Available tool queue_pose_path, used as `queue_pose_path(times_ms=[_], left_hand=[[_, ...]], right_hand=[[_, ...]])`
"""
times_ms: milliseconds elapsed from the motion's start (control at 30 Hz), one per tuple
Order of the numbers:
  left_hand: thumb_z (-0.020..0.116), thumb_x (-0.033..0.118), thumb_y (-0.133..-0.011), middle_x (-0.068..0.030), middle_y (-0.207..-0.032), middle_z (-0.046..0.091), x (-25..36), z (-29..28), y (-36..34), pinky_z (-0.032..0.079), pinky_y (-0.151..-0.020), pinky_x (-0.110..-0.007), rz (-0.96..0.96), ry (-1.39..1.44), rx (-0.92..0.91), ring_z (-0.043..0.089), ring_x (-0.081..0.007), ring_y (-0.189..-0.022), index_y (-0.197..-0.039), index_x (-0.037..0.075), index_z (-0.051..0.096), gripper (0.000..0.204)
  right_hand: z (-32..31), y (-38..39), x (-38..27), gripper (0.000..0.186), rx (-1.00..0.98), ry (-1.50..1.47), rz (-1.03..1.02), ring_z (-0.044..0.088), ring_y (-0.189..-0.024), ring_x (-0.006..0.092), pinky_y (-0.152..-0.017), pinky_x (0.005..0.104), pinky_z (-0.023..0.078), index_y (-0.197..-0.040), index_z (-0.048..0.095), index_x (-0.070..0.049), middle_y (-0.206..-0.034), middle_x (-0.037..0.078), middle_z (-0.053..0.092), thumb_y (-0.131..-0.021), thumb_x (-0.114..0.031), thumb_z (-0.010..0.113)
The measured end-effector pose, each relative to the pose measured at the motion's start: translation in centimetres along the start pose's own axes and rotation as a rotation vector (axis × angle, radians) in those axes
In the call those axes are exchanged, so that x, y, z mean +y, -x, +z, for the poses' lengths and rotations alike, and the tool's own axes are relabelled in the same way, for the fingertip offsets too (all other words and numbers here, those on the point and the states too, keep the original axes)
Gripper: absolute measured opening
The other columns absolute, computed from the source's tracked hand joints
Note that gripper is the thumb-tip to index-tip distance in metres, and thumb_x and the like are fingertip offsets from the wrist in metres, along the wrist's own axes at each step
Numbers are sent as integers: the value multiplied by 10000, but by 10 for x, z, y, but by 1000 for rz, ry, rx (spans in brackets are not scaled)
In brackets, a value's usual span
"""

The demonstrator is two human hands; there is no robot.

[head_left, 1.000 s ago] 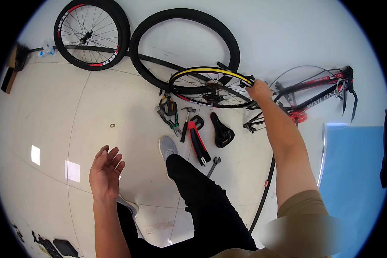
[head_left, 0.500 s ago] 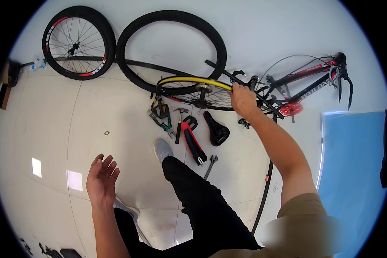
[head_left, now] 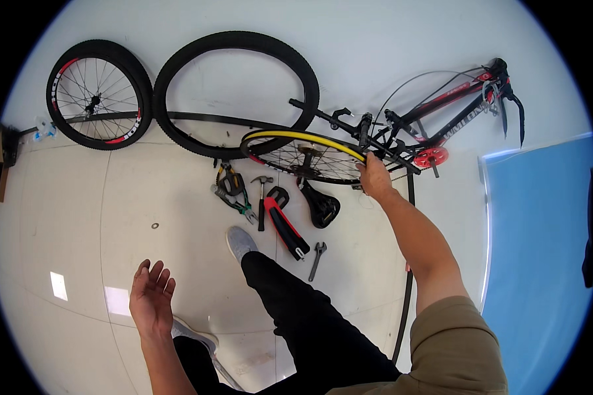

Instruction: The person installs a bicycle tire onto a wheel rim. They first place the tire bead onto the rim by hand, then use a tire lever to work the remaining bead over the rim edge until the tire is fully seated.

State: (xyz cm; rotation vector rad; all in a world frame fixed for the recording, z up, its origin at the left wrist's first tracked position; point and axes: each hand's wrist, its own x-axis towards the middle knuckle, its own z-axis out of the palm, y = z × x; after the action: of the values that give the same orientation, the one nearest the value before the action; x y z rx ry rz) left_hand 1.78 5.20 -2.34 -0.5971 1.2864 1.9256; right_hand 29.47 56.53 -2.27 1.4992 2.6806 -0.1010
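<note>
My right hand [head_left: 375, 178] grips the right end of a bare bicycle wheel [head_left: 303, 136], its fingers wrapped round the rim. The wheel is tilted, carries no tyre, and has a yellow strip round its rim and a sprocket cluster at the hub. Behind it, a loose black tyre [head_left: 167, 85] leans against the wall. Just right of the wheel lies a red and black bicycle frame [head_left: 435, 131]. My left hand [head_left: 153, 299] hangs above the floor at the lower left, palm up, fingers apart and holding nothing.
On the floor lie pliers [head_left: 244, 209], a hammer [head_left: 261, 207], a red and black tool-like object [head_left: 284, 229], a black saddle [head_left: 324, 209] and an adjustable wrench [head_left: 317, 261]. A second wheel with its tyre [head_left: 145, 99] leans at the far left. A blue panel [head_left: 540, 230] stands right.
My view has shifted, so the background sits lower and further left. With my right hand, the bare wheel has moved right and nearer against the floor, now overlapping the saddle's tip.
</note>
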Motion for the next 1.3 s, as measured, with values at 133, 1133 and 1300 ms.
queue_pose_path(times_ms=[133,1133,1300], left_hand=[[645,252,-1012,-102,-1149,691,-2,1,-1,540,-880,-372,-10,-8,-9,651,-207,-994,-1345,40,560,404],[648,257,-1013,-98,-1159,692,-6,-2,-4,533,-888,-374,-21,-45,-2,652,-208,-1011,-1351,47,562,407],[648,256,-1015,-97,-1155,694,-7,-3,-4,535,-889,-374,-32,-80,4,655,-212,-1011,-1356,40,553,415]], right_hand=[[10,-8,21,279,74,-89,46,629,-1073,469,-923,528,515,-1112,551,28,-1118,288,645,-969,-181,667],[-50,-89,43,357,-37,162,100,658,-1157,385,-968,494,520,-1183,678,-84,-1198,178,711,-889,-283,715],[-43,-104,60,313,91,78,-16,668,-1052,437,-883,504,521,-1097,668,-27,-1042,244,711,-865,-227,733]])
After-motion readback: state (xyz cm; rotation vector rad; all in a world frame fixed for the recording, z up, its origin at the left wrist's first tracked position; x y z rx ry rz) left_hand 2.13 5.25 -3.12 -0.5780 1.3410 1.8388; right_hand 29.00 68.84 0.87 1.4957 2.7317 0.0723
